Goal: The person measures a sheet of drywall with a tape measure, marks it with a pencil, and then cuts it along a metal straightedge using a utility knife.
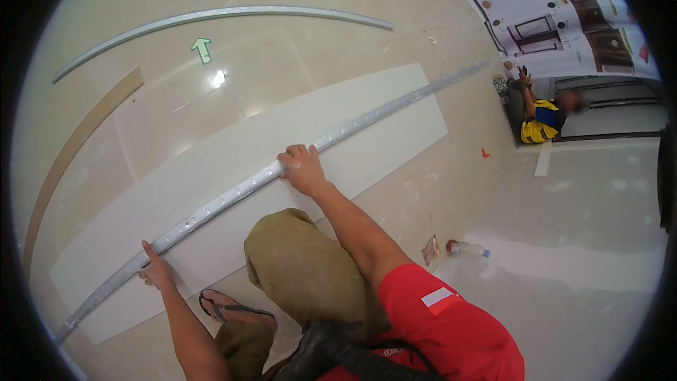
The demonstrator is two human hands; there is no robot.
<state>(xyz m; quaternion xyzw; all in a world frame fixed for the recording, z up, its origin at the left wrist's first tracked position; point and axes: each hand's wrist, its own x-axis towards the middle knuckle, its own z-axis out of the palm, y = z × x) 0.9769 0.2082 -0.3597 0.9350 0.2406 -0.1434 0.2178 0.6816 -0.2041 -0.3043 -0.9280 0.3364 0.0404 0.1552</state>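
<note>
A long silver metal channel [226, 201] with a row of punched dimples lies diagonally across a large white board [296, 120] on the floor. Its far end reaches past the board's right edge, and its near end runs to the lower left. My left hand [154, 268] grips the channel's lower-left stretch, thumb over the top and fingers curled at the near side. Farther along, near the middle, my right hand [303, 171] is closed around it, fingers over the upper face. My bent knee [289, 261] and sandalled foot [233, 310] rest close to the board's near edge.
Another metal channel [233, 12] lies at the far side, beside a green arrow sticker [202, 50]. A brown strip [77, 141] lies left. At right are a plastic bottle [467, 248], a wrapper [431, 249] and a seated person [543, 120] in yellow and blue by a printed banner [543, 14].
</note>
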